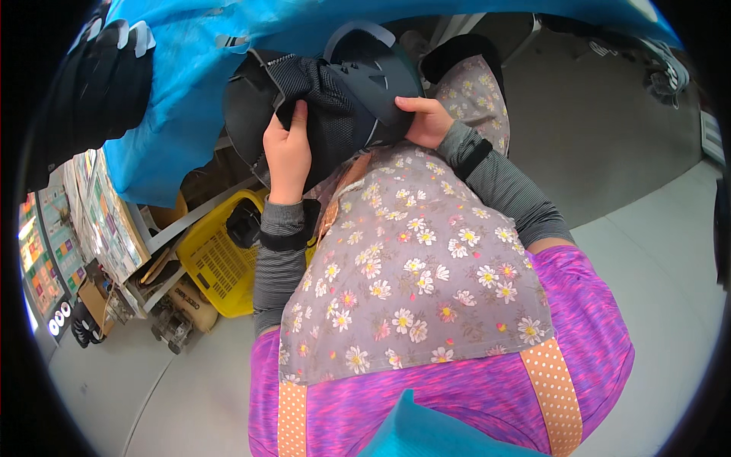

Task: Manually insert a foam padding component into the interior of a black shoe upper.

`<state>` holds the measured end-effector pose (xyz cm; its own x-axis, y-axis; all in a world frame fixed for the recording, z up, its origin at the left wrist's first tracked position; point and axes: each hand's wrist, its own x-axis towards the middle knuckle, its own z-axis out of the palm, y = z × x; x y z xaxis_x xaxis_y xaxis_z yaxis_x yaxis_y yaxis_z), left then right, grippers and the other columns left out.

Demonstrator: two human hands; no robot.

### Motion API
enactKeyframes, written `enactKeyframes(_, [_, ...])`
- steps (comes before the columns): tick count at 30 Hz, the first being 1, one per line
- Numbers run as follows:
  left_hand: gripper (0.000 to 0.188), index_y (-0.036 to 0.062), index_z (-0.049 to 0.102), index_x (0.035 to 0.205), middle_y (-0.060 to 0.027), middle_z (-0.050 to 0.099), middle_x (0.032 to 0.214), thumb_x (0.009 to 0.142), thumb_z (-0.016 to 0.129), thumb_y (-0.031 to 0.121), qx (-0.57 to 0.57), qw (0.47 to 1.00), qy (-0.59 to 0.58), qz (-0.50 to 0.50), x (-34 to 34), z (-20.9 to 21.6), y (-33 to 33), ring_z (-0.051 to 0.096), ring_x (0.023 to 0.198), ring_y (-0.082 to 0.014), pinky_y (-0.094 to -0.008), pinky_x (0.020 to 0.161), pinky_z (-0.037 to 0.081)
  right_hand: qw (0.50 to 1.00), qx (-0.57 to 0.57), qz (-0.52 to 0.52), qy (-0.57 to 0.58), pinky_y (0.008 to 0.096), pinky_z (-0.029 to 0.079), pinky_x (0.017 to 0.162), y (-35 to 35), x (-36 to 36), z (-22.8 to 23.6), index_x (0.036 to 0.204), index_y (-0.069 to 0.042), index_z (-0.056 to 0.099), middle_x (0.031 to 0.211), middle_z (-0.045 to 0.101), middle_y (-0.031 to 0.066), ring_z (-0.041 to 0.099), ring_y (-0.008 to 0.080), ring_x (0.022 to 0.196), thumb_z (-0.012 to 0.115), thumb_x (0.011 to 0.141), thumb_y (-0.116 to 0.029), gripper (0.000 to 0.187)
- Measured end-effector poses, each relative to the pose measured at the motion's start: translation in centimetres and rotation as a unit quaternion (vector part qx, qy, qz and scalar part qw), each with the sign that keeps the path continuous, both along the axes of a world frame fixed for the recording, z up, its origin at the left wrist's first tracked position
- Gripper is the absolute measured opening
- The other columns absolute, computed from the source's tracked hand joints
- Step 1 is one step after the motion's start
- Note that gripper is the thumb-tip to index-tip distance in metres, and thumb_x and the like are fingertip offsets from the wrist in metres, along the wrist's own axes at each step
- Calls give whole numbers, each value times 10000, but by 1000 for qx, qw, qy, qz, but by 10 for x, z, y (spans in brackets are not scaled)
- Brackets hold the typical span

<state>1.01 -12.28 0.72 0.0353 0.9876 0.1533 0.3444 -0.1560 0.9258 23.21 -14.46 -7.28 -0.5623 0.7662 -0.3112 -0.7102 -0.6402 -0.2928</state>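
Note:
Over my lap, near the blue-covered table edge, I hold a black cap-like piece with mesh fabric, smooth curved panels and a pale grey curved band at its top. My left hand pinches its fabric edge from the near side, thumb pointing up. At the other end, my right hand grips the smooth dark panel, its thumb on top and its fingers mostly hidden beneath. The exact kind of piece cannot be made out. A floral apron covers my lap below it.
A blue sheet drapes the table ahead and to the left. On it stands a stack of similar black pieces with grey tabs. A yellow basket holding something black sits low at the left, beside a cluttered metal shelf frame.

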Motion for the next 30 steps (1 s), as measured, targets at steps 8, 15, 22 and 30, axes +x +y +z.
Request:
enactKeyframes(8, [345,-68,595,1043,-67,669,908,825,675,187,-78,996,-45,-19,27,78,1,593,802,-113,-246,727,466,994,79,-29,75,414,369,1018,-5,-11,55,1297,15,429,1279,514,141,507,270,1164,521,862,-168,481])
enactKeyframes(15, [353,-16,545,873,-251,607,810,902,514,334,21,959,281,20,31,34,59,568,801,-438,-464,653,449,996,14,-77,30,391,411,986,20,-12,47,1248,26,472,1208,559,158,555,269,1098,498,894,-213,428])
enactKeyframes(22, [337,4,563,768,-233,605,733,919,471,291,93,900,426,-17,25,14,86,590,713,-416,-475,595,469,992,-57,-110,22,382,429,966,8,-20,42,1203,20,511,1160,585,150,576,257,1057,506,891,-229,399])
enactKeyframes(30, [337,-7,563,923,-258,593,798,934,456,312,23,891,447,-73,20,-9,95,570,766,-431,-483,640,459,992,14,-125,-20,385,422,971,3,-24,31,1214,33,499,1196,567,147,561,258,1089,514,878,-156,386])
